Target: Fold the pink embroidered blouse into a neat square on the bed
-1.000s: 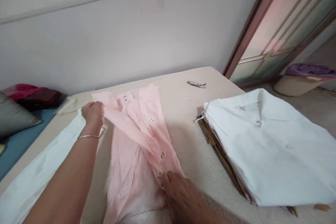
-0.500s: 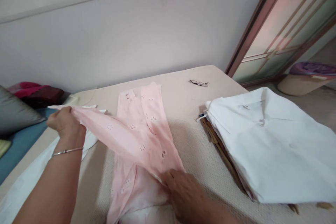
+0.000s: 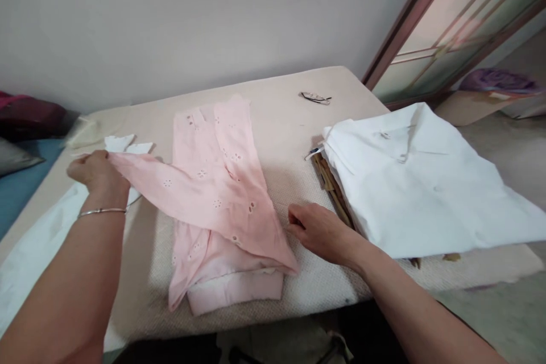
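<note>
A pink shirt (image 3: 205, 205) with cut-out eyelet flowers lies folded lengthwise on the padded surface, its pale inner hem showing at the near end. My left hand (image 3: 94, 172), wearing a thin bangle, is closed around the end of a sleeve. That sleeve is stretched up and to the left across the body of the shirt. Just right of the shirt's edge, my right hand (image 3: 322, 232) hovers with its fingers curled in, apart from the cloth and apparently empty.
A folded white shirt (image 3: 422, 182) tops a stack of brown clothes (image 3: 330, 185) at right. Eyeglasses (image 3: 315, 98) lie near the back of the beige surface (image 3: 281, 125). White cloth (image 3: 46, 256) lies at left, beside a grey cushion (image 3: 17, 159). A wall stands behind.
My right hand has let go of the shirt's near edge and moved right, off the cloth. My left hand still grips the sleeve. The view has tilted down, showing the surface's near edge.
</note>
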### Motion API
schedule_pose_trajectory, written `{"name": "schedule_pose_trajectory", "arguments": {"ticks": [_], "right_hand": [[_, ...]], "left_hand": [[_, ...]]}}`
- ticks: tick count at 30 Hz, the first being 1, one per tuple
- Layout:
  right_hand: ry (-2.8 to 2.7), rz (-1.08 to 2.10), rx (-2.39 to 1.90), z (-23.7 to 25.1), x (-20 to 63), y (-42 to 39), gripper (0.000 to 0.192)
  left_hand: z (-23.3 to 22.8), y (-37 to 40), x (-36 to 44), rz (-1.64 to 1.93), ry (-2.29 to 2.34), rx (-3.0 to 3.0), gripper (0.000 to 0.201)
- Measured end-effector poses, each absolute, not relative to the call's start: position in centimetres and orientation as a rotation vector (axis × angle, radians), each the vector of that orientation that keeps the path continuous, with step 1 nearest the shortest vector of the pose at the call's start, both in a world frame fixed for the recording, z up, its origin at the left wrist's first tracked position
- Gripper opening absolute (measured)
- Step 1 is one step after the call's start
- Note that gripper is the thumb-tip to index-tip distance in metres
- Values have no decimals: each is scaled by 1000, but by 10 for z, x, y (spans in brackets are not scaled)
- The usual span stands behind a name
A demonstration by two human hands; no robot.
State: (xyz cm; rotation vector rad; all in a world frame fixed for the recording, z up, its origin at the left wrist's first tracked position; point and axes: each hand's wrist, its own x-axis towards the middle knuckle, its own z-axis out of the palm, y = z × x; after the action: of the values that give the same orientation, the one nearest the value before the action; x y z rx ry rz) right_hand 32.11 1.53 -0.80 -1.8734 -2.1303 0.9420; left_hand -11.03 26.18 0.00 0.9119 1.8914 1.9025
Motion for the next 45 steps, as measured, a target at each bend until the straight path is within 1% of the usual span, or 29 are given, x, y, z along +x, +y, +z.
{"name": "schedule_pose_trajectory", "arguments": {"ticks": [3,5,7,8,12,15,18,21,22,24,27,29,33,35,37,40,41,43,45], "right_hand": [[-2230,978,-1772,-9,307,8,11],[-2286,983,-1670,-13,294,1,16],[-2356,924,-1617,-21,281,-7,21],[-2397,878,-1600,-26,275,-11,21],[-2524,746,-1544,-43,264,-19,3],[-2541,774,-1517,-46,262,-18,7],[-2535,839,-1517,-46,262,-18,6],[-2519,894,-1532,-44,261,-19,6],[-2506,902,-1536,-43,260,-19,5],[-2465,906,-1546,-40,257,-18,12],[-2395,930,-1534,-39,250,-17,16],[-2391,962,-1497,-42,245,-16,16],[-2447,1003,-1520,-56,239,-12,34],[-2471,1027,-1558,-64,238,-9,38],[-2475,1044,-1600,-71,238,-7,44],[-2428,1035,-1662,-79,240,-7,54],[-2393,1038,-1675,-80,241,-7,56],[-2302,1069,-1704,-80,243,-8,57],[-2212,1117,-1734,-76,245,-10,53]], "left_hand": [[4,261,-106,1964,1937,783,35],[10,263,-105,1984,1954,764,34],[19,267,-104,2007,1953,791,35],[24,269,-103,2016,1944,820,35],[44,276,-100,2018,1861,992,36],[50,274,-100,2008,1820,1082,32],[41,264,-107,1897,1930,996,28],[21,251,-116,1802,1960,895,23],[14,248,-119,1793,1965,859,22],[3,248,-122,1802,1966,788,20],[2,258,-116,1847,1933,730,22],[11,270,-102,1880,1887,728,23],[38,307,-51,1907,1769,802,26],[46,327,-16,1865,1708,870,24],[46,344,22,1763,1642,966,19],[27,355,68,1538,1546,1138,8],[17,354,78,1455,1519,1199,7],[-5,346,85,1303,1491,1317,16],[-24,333,78,1192,1529,1410,27]]}}
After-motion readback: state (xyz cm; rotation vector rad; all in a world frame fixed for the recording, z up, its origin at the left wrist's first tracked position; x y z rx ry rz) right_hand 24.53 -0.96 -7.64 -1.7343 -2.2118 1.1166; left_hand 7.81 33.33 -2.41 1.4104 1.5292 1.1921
